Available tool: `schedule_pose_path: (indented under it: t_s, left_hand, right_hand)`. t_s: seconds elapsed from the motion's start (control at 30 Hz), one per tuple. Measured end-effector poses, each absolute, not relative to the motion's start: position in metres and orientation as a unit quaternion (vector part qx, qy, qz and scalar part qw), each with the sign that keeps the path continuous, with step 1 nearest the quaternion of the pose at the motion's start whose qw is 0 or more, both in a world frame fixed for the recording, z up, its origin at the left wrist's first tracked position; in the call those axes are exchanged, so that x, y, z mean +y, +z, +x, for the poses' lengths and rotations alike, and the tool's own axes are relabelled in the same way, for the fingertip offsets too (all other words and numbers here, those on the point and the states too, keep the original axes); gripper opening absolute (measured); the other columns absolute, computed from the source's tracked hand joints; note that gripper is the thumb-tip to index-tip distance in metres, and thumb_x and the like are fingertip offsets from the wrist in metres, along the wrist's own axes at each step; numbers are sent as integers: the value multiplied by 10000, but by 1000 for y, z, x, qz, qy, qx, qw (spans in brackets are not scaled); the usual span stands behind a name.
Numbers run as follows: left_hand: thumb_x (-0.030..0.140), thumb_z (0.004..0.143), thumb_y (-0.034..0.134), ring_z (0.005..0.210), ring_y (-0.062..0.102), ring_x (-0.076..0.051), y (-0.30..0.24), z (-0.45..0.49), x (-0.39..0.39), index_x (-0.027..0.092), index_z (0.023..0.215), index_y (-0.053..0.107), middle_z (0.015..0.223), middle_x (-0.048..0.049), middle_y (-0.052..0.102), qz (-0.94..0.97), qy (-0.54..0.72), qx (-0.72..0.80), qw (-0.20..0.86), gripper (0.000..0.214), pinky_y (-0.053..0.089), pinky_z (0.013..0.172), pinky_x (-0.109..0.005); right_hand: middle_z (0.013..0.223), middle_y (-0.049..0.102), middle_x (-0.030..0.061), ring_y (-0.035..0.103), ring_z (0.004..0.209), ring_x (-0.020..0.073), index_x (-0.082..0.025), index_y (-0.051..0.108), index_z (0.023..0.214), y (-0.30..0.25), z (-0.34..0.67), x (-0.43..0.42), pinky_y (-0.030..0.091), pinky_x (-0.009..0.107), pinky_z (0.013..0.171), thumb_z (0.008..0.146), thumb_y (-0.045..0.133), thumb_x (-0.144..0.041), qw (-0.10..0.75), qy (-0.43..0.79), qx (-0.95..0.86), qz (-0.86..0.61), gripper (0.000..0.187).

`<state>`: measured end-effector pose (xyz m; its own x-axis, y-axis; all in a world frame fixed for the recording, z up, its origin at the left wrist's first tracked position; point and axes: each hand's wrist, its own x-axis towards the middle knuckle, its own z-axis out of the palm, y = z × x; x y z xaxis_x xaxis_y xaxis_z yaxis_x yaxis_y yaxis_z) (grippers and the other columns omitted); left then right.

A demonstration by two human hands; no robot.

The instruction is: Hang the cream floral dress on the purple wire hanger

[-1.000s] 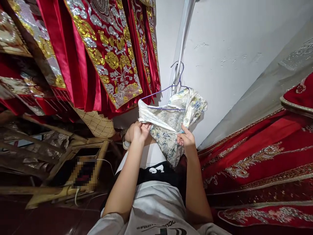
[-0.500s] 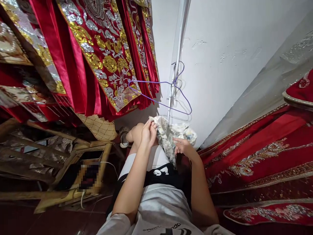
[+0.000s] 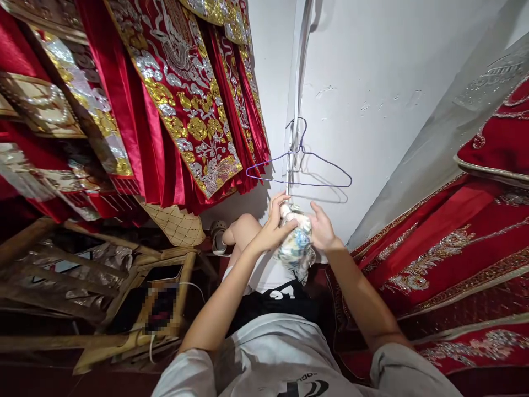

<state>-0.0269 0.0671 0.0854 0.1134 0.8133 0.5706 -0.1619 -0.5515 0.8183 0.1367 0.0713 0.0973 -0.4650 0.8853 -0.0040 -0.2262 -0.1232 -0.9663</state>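
A thin white cloth (image 3: 294, 253) with a blue, green and yellowish pattern is bunched into a loose bundle above my lap, its lower end hanging down. My left hand (image 3: 273, 229) grips it from the left, thumb across its front. On the right side my right hand (image 3: 324, 229) presses against the bundle with the thumb raised; its other fingers are partly hidden by the cloth. Just beyond both hands, a purple wire hanger (image 3: 318, 186) hangs bare on a narrow metal upright (image 3: 294, 94) by the wall.
Red embroidered garments (image 3: 198, 129) hang at the left. More beaded red fabric (image 3: 425, 259) stands close on the right. A wooden stool (image 3: 188, 270) at lower left holds phones, one blurred, with a white cable (image 3: 152, 350). A white wall (image 3: 355, 71) rises ahead.
The cloth, spread out and draped before, is now gathered into a compact bundle. My right hand has come up against it. The hanger has swung round to face me more squarely.
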Motion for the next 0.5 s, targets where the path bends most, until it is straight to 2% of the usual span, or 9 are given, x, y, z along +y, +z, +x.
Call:
schedule_pose_path:
  t_s: [0.07,0.13,0.17,0.23,0.33,0.43,0.5]
  left_hand:
    - [275,717,864,1345,513,-291,69,-35,73,224,1300,637,1324,-115,623,658,528,254,472,628,423,1120,-341]
    - [334,755,833,1128,642,-280,49,-44,75,211,1220,679,1138,-97,706,697,418,269,517,505,533,952,-341]
    - [370,785,804,1009,669,-265,41,-49,76,203,1143,706,1048,-83,725,721,368,278,517,407,552,864,-329]
    - [423,840,739,838,657,-228,33,-64,79,191,1001,723,931,-57,730,773,295,294,479,282,529,744,-297]
    - [439,820,755,715,606,-198,40,-91,91,194,819,696,765,-26,684,820,263,331,385,252,478,701,-270]
    - [424,711,850,649,592,-200,54,-111,106,216,618,602,572,-4,561,787,333,384,349,337,482,727,-269]
    - [423,739,828,652,620,-215,60,-113,111,234,592,569,534,-5,529,713,419,411,383,353,499,752,-276]
  right_hand:
    - [744,671,84,654,739,262,-173,695,913,115,148,75,506,356,636,718,625,-750,383,667,-565,-298,614]
    - [674,626,32,593,633,197,-173,655,783,131,160,83,461,301,596,600,821,-546,366,615,-633,-296,448]
    - [639,595,4,548,586,162,-176,623,725,138,166,88,425,274,571,560,858,-441,368,574,-664,-307,391]
    - [596,538,-32,473,545,123,-191,552,652,145,173,104,356,241,543,551,848,-338,398,477,-704,-345,345]
    - [612,540,-28,470,584,139,-212,517,660,141,171,132,331,246,573,632,772,-345,472,297,-727,-400,289]
    - [696,621,6,519,633,178,-214,628,814,127,159,160,351,272,643,730,689,-300,453,115,-772,-431,135]
    - [757,675,29,567,663,215,-219,686,1025,119,150,177,367,288,684,780,636,-253,405,53,-798,-444,252]
